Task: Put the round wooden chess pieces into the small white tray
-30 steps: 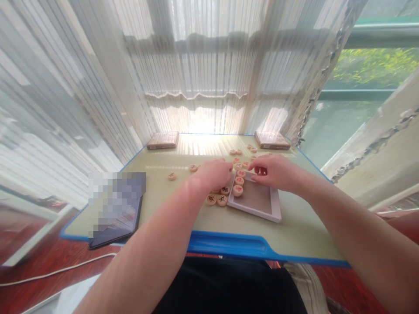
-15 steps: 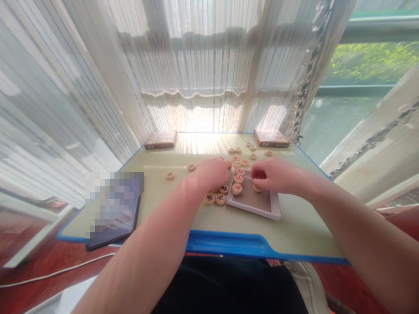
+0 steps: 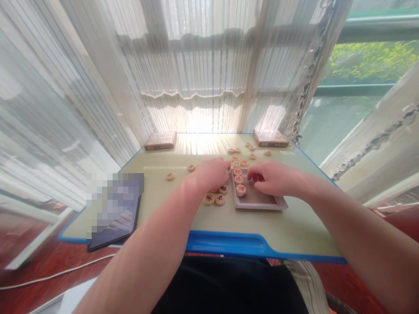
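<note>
A shallow pale tray (image 3: 260,207) lies on the table with several round wooden Chinese chess pieces (image 3: 241,190) in a column along its left side, their characters red. My right hand (image 3: 273,176) reaches over the tray from the right, fingers loosely curled with a gap between fingertips and thumb; I see no piece between them. Beside the tray's left edge, my left hand (image 3: 212,172) is closed, its fingertips close to the tray's far left corner; whatever it holds is hidden. Black-marked chess pieces (image 3: 220,199) lie below the left hand, partly covered by it.
More chess pieces (image 3: 236,164) are scattered beyond the tray, and a few (image 3: 170,176) lie left of my left hand. Two flat boxes, one left (image 3: 161,140) and one right (image 3: 271,138), sit at the far corners. A tablet (image 3: 131,218) rests at the table's left edge.
The tray has turned, its near edge swinging right and away from me. My right hand's fingers have shifted slightly left, and the piece formerly visible beneath them is out of sight.
</note>
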Motion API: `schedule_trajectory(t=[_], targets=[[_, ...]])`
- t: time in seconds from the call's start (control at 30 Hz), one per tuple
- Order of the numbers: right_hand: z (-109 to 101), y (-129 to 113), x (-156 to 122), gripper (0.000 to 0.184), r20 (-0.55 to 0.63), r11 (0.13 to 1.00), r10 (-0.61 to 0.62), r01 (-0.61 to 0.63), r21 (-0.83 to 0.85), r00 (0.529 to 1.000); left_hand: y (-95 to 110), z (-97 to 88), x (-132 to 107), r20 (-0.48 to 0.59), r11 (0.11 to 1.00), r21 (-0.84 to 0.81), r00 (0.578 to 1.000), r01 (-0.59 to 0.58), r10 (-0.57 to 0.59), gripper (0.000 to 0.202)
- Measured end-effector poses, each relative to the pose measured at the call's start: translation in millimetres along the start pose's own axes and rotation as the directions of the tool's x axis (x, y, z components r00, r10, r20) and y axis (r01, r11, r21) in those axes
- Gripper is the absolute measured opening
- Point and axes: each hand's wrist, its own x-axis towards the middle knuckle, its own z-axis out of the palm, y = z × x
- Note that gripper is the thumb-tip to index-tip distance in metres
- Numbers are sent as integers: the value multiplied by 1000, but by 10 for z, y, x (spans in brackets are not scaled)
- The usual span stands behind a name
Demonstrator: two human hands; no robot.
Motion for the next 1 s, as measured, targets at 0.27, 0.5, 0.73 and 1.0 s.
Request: schedule_trajectory(t=[0.27, 0.5, 0.73, 1.0], targets=[[11, -3, -37, 11, 75, 997, -66, 64, 34, 995, 0, -1, 2, 0, 1000, 7, 1000, 6, -6, 30], [28, -36, -22, 13, 53, 995, -81, 77, 65, 995, 3, 4, 8, -2, 1000, 3, 1000, 7, -7, 30], [6, -85, -64, 22, 59, 997, -49, 45, 64, 997, 13, -15, -10, 12, 1000, 12, 1000, 5, -5, 29], [-1, -137, -71, 27, 52, 999, -34, 33, 19, 998, 91, -98, -67, 93, 997, 74, 996, -2, -4, 30]])
